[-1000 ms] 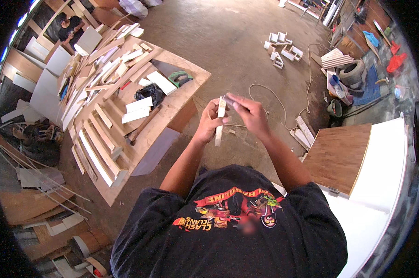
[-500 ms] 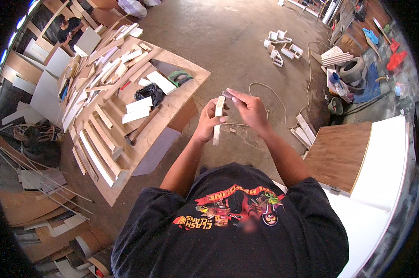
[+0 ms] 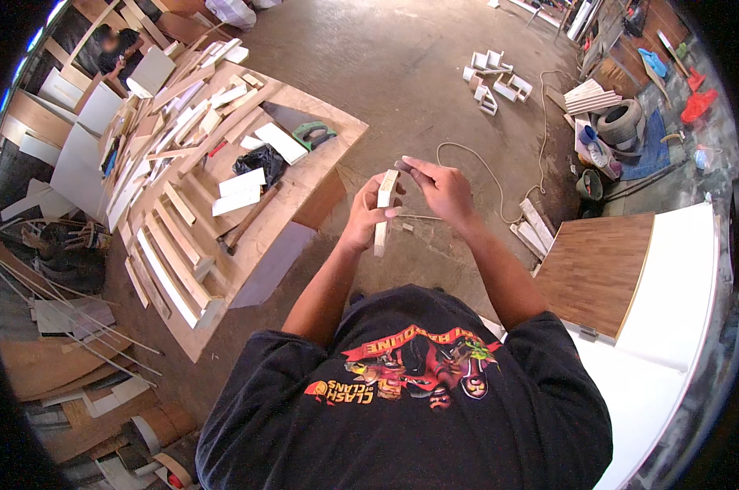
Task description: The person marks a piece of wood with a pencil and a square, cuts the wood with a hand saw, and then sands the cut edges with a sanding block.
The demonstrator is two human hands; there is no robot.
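Note:
A short pale strip of wood (image 3: 382, 233) stands nearly upright in my left hand (image 3: 368, 216), whose fingers and thumb are closed around it. Close to the strip's top end, my right hand (image 3: 447, 193) pinches a small dark flat piece (image 3: 403, 165) that looks like folded sandpaper. The fingers hide most of this piece, and I cannot tell whether it touches the wood. Both hands are held in the air in front of my chest, to the right of the workbench (image 3: 337, 122).
Wood strips, a hammer (image 3: 251, 220), a green-handled saw (image 3: 314, 135) and a black plastic bag (image 3: 260, 163) lie on the bench. Small white box frames (image 3: 498, 77) and a cable (image 3: 492, 175) are on the floor. A brown wood-grain panel (image 3: 596, 265) stands right. Another person (image 3: 118, 53) sits far left.
My right hand has shifted slightly with the dark piece near the strip's top. The left hand keeps its hold on the wood. The whole view has moved a little.

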